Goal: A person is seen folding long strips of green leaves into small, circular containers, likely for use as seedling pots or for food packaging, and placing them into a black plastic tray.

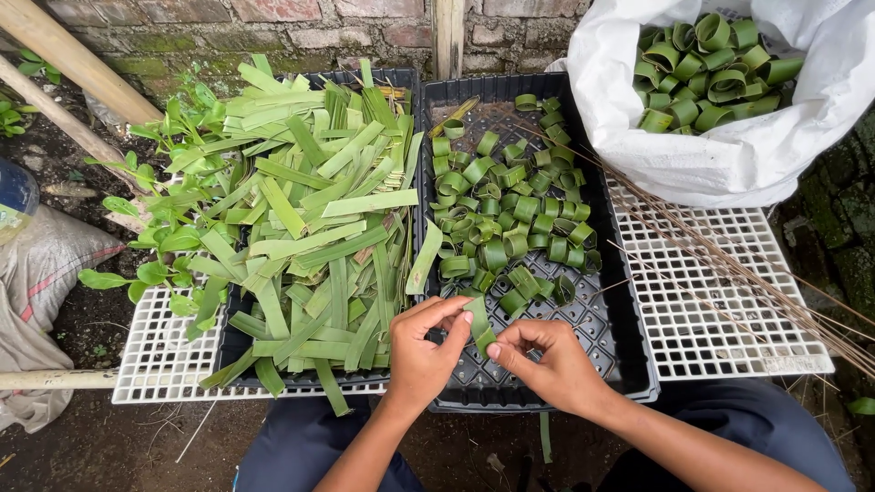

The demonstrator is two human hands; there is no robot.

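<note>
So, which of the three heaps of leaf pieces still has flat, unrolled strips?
The heap of flat strips in the left black tray. The pieces in the right tray and in the white sack are all curled into rings.

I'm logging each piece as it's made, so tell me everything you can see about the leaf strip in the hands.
The leaf strip is a short, flat green band, glossy like fresh palm leaf, with fine lengthwise veins. It is bent partway into a curl, not closed into a ring. The left hand and right hand pinch it between fingertips from either side. It hangs above the near end of the black tray, just below the pile of finished rings.
</note>
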